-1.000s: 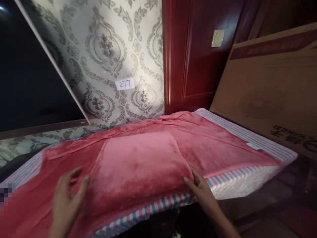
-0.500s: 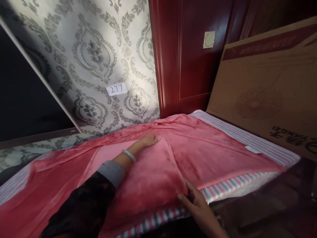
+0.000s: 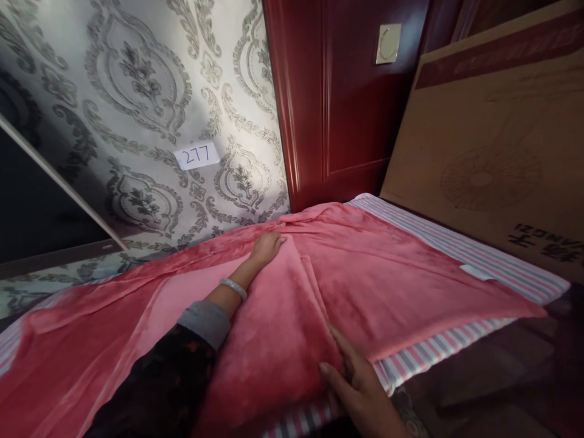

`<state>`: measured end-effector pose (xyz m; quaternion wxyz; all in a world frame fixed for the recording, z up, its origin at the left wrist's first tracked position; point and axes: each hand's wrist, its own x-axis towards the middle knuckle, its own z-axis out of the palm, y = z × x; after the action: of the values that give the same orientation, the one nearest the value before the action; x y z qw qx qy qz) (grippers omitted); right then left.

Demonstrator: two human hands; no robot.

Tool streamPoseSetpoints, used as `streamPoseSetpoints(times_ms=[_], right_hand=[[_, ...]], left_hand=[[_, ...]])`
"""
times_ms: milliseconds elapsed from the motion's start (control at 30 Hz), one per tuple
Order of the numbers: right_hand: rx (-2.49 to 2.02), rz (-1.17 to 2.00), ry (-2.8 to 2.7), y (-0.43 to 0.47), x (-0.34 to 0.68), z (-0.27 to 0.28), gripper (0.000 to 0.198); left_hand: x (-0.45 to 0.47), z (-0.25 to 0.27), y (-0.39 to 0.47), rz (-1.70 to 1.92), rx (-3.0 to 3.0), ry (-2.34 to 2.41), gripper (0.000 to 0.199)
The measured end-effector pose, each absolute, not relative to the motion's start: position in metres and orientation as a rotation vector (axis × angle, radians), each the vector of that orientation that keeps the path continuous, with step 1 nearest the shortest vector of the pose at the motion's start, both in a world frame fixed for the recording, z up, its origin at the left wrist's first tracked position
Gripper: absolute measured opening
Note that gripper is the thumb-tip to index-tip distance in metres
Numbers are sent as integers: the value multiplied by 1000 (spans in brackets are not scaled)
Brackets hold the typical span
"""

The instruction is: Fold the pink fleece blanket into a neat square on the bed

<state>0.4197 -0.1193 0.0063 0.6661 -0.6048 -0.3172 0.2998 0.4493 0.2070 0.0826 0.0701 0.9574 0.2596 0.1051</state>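
Note:
A plush pink-red blanket (image 3: 374, 280) lies spread over a striped sheet (image 3: 424, 350), with one part folded over on itself. My left hand (image 3: 267, 248), a bracelet on its wrist, reaches to the far corner of the folded part, its fingers closed on the fabric there. Near the front edge my right hand (image 3: 358, 380) grips the near end of the same fold between thumb and fingers. A ridge in the fabric runs between the two hands. Lighter pink cloth shows left of my left forearm.
Patterned wallpaper with a paper marked 277 (image 3: 197, 156) stands behind. Beside it is a dark red panel (image 3: 356, 115). A large cardboard box (image 3: 483, 140) leans at the right, and a dark screen-like panel (image 3: 41, 201) at the left. A small white label (image 3: 477, 272) lies at the blanket's right edge.
My left hand has moved slightly away from me, drawing the fold's far corner with it. The right hand keeps its grip near the front edge. The view has shifted a little.

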Motion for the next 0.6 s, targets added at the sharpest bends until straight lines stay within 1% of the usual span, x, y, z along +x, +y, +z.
streamPoseSetpoints(times_ms=[100,200,300,433,533,600], right_hand=[[-1332,910,-647,-121,417,-2,87],[-1296,970,-579,-121,416,-2,97],[-1304,947,-542,-120,418,4,98],[-1333,940,-548,-118,419,5,98],[-1380,920,-573,-124,422,2,102],[-1463,820,-606,-131,428,3,100]], left_hand=[[449,70,208,239,2876,749,35],[449,57,207,194,2867,745,34],[450,56,207,189,2860,766,36],[446,75,207,196,2835,740,37],[425,92,208,214,2807,702,41],[400,100,210,213,2789,704,45]])
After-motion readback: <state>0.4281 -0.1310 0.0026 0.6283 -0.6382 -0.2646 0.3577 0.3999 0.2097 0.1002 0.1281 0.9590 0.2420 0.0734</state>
